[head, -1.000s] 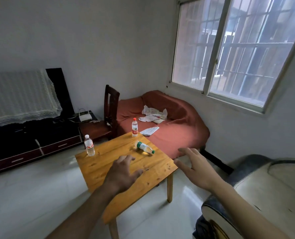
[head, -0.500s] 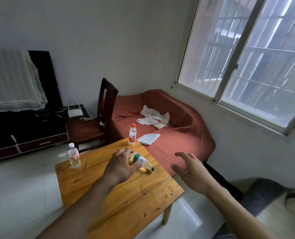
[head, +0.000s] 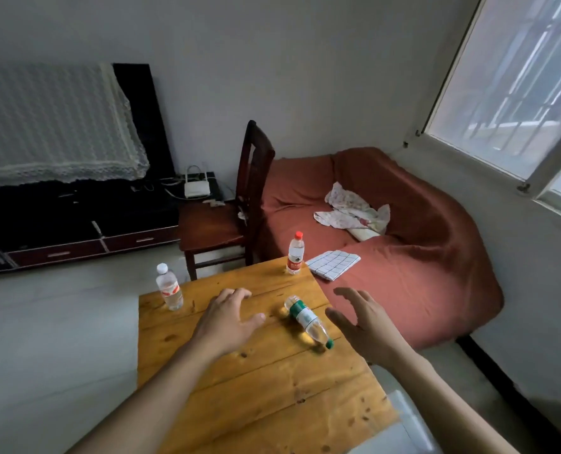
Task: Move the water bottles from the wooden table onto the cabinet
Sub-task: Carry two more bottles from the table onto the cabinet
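Both hands over the wooden table (head: 259,394), neither holding anything. Left hand (head: 228,317) spread, fingers relaxed, just left of the green-cap bottle (head: 307,319), which lies on its side mid-table. Right hand (head: 366,326) open w/ fingers splayed, just right of it. Red-cap bottle (head: 295,253) upright at far edge; white-cap bottle (head: 169,286) upright at far-left corner. Dark cabinet (head: 85,234) well apart, by the wall.

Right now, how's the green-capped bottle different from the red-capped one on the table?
The green-capped bottle lies on its side between the hands; the red-capped bottle stands upright at the table's far edge. The first has a green label, the second a red one. Both are clear plastic, capped, and untouched.
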`<state>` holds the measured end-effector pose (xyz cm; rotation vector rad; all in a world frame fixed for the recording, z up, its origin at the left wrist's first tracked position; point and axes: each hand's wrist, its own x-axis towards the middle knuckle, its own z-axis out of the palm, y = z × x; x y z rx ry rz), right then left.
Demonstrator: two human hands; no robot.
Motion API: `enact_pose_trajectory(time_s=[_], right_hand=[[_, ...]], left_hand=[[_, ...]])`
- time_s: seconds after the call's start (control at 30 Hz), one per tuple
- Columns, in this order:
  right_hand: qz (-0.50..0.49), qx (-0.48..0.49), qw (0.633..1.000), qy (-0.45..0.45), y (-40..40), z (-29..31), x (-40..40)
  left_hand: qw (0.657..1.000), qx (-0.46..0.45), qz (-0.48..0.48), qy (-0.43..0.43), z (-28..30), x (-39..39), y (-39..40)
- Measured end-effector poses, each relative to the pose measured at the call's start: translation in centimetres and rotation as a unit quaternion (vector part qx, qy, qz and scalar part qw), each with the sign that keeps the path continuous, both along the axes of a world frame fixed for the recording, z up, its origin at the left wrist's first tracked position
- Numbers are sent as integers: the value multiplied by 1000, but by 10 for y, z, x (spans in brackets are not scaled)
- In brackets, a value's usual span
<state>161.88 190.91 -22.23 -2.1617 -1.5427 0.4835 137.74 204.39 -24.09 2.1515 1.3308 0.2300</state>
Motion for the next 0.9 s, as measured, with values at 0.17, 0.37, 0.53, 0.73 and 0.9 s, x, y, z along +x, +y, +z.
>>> enact_pose_trajectory(time_s=[0.17, 0.37, 0.53, 0.73, 0.9], right_hand=[[60, -35, 997, 39, 59, -21, 55], [118, -13, 992, 43, 126, -34, 75], [149, -20, 987, 53, 168, -52, 75], [165, -72, 983, 17, 212, -65, 65], [187, -67, 980, -7, 255, -76, 57]], left_hand=[[997, -3, 69, 21, 0, 28, 21], [989, 14, 139, 41, -1, 38, 46], [986, -2, 159, 46, -18, 36, 72], [982, -15, 190, 3, -59, 29, 128], [977, -36, 208, 4, -96, 26, 160]])
